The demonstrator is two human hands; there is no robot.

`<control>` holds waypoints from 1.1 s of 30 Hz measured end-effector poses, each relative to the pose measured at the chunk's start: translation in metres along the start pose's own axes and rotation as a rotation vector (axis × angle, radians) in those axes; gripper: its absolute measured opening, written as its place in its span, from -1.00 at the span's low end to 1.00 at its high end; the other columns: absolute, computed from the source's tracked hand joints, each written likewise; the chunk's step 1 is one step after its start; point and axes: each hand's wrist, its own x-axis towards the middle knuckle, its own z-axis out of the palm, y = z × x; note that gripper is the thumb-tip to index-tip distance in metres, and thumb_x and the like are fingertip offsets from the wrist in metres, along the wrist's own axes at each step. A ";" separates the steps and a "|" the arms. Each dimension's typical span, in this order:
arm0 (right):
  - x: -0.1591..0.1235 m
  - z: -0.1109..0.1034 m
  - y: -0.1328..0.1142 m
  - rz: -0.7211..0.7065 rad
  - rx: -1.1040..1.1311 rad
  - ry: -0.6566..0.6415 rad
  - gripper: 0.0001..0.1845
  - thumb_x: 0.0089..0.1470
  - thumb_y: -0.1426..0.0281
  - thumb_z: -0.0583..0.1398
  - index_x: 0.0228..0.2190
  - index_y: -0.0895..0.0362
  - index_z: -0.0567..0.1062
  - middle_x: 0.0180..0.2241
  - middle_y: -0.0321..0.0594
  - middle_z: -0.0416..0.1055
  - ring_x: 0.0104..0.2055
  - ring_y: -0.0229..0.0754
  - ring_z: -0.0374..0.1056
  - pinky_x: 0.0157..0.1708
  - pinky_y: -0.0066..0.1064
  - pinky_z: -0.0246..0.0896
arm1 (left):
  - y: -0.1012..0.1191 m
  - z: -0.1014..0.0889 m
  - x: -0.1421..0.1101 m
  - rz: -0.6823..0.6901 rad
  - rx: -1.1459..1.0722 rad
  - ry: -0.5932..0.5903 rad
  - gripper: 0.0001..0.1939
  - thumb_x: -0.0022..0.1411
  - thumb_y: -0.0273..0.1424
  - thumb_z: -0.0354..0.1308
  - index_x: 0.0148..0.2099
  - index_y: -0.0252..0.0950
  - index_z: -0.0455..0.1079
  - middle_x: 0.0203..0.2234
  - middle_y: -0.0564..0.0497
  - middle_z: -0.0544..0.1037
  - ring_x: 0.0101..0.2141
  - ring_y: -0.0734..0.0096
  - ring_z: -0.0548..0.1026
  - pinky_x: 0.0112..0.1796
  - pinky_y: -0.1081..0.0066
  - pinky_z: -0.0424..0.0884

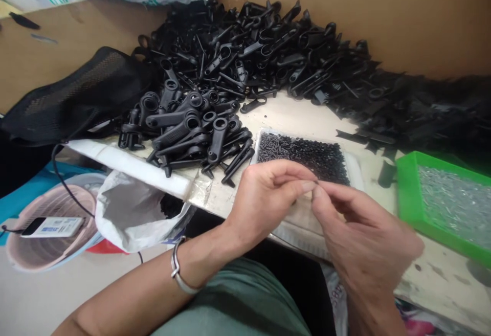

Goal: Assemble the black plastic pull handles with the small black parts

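My left hand [264, 200] and my right hand [356, 228] meet at the fingertips over the table's front edge. Thumb and forefinger are pinched on each side, and whatever lies between them is too small and covered to make out. Just behind them is a shallow tray [303, 154] filled with tiny black parts, its front partly hidden by my hands. To the right of my right hand stands a green bin [410, 193] holding many small clear or silvery pieces. A cluster of black plastic crank-like arms [187, 121] with ringed ends lies to the left.
A large heap of black plastic parts [261, 49] fills the back against the cardboard wall [364, 14]. At left are a black mesh bag [84, 90], a white bag [130, 208], and a pink basket [38, 208] with a wired white device [53, 227] on it.
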 end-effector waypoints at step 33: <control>-0.014 -0.010 0.024 -0.263 0.032 -0.399 -0.88 0.17 0.49 0.18 -0.42 0.10 0.46 -0.51 -0.35 0.52 -0.56 -0.34 0.42 -0.46 -0.52 0.32 | -0.019 -0.061 -0.034 0.478 1.038 -0.124 -0.80 0.29 -0.56 0.15 -0.07 -0.27 0.47 -0.20 -0.01 0.65 -0.22 0.36 0.61 -0.17 0.45 0.50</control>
